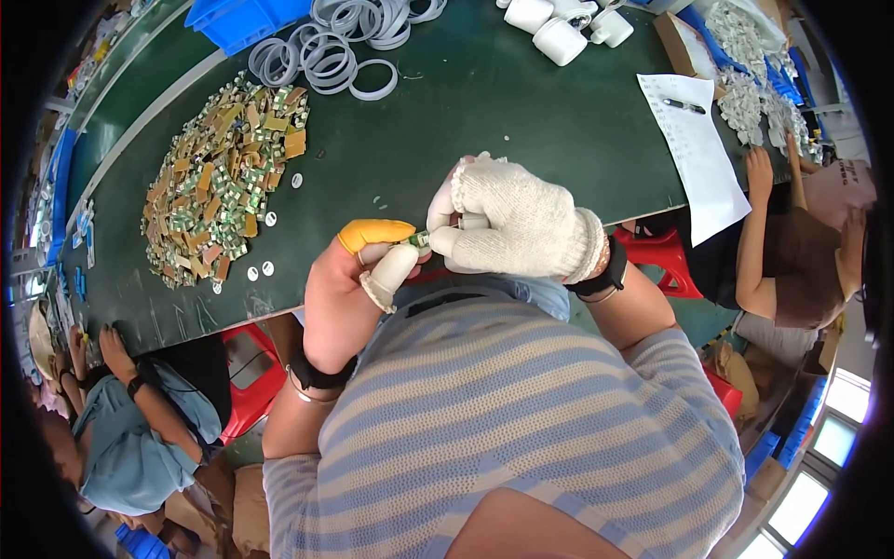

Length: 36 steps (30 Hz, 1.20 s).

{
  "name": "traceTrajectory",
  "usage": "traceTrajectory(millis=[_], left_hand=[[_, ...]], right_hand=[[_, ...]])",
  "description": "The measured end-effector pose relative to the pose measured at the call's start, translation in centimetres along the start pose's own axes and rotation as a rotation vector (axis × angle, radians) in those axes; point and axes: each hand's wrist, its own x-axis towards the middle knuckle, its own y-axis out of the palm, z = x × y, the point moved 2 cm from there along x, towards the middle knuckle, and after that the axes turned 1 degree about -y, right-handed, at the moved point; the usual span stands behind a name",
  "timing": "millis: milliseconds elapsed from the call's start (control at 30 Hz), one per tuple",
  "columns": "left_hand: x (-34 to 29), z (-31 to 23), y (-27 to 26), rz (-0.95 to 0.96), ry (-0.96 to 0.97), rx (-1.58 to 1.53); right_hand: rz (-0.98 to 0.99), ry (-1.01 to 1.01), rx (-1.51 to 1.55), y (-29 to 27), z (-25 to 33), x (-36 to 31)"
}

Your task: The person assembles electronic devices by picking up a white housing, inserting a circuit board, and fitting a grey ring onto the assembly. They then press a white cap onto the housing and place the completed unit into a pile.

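Note:
My left hand [343, 284] wears a yellow finger cot and white finger cots. Its thumb and fingers pinch a small green circuit board [420, 239] over the table's near edge. My right hand [521, 216], in a white knitted glove with bare fingertips or pale finger cots, meets it from the right. Its fingers close on a small whitish cylindrical part [473, 222] at the end of the board. The glove hides most of that part, so whether the two are joined I cannot tell. A large pile of small green and brown circuit boards [219, 186] lies to the left.
Grey rings [326, 65] lie at the back beside a blue bin [244, 20]. White cup-like housings [561, 39] stand farther right. A paper sheet [698, 163] with a pen [684, 105] overhangs the near edge. Small white discs [271, 219] lie by the pile. Co-workers sit on both sides.

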Motion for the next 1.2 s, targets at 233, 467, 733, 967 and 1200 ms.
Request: traceTrajectory(millis=[233,467,733,967,1200], left_hand=[[-0.6,0.1,0.1,-0.030,0.041,0.115],[-0.7,0.0,0.1,-0.063,0.034,0.044],[-1.5,0.0,-0.3,-0.097,0.092,0.268],[-1.0,-1.0,-0.7,-0.125,0.198,0.466],[-7.5,-10.5,-13.1,-0.759,0.271,0.485]], right_hand=[[0.057,0.023,-0.055,0.1,0.0,0.2],[0.285,0.140,-0.095,-0.5,0.5,1.3],[0.182,-0.124,-0.189,0.2,0.0,1.4],[0.128,-0.165,-0.258,0.7,0.6,1.8],[-0.162,-0.122,0.047,-1.0,1.3,0.4]])
